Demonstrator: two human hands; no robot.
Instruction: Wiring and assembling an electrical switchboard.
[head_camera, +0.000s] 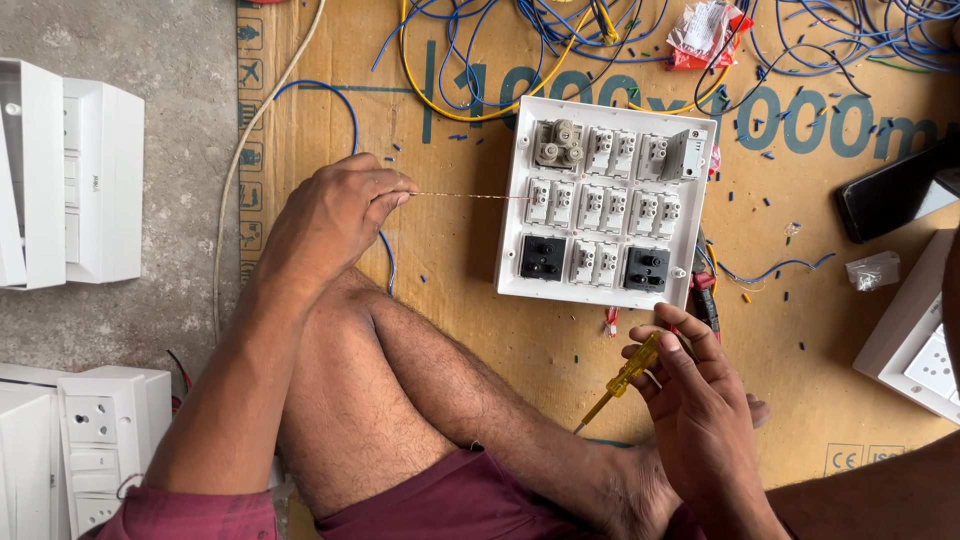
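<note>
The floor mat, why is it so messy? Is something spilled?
Yes: tiny blue snippets of wire sheath lie scattered over the brown cardboard sheet, and loose blue and yellow wires tangle above the white square switch plate. Nothing looks broken.

Switch plate (605, 205) on cardboard sheet (450, 290), wire tangle (640, 30) behind it, boxes (75, 170) far left.

We sit on a flattened brown cardboard carton (480, 330) with teal printing and small symbol labels along its left edge. At its top lies a crumpled red and white packet (708, 32); at right, a small clear plastic bag (873, 270).
</note>
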